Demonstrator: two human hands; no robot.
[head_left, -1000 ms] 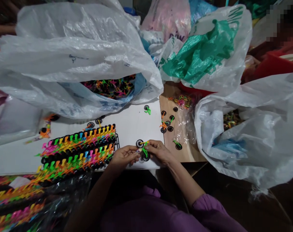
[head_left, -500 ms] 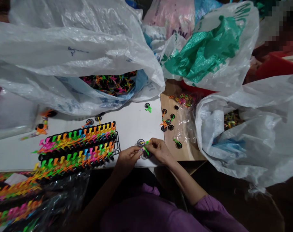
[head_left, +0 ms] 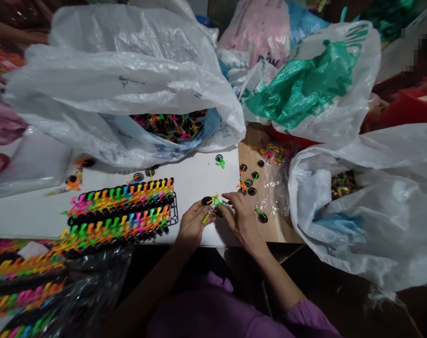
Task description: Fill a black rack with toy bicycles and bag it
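Note:
A small plastic toy bicycle, with a green frame and black wheels, is pinched in my left hand above the white board's front edge. A yellow and pale piece also shows at those fingertips. Just to the right, my right hand has thumb and forefinger apart, close to the bicycle; whether it touches is unclear. To the left, two rows of colourful toy bicycles stand in a black rack. A green piece with a black wheel lies farther back on the board.
A large white plastic sack of colourful parts stands behind the board. Loose wheel pieces and a clear bag lie on brown wood at right. Another white sack stands far right. More bicycle rows fill the lower left.
My right fingers have come off their pinch and spread apart. The toy bicycle has turned in my left hand. The whole view has shifted slightly.

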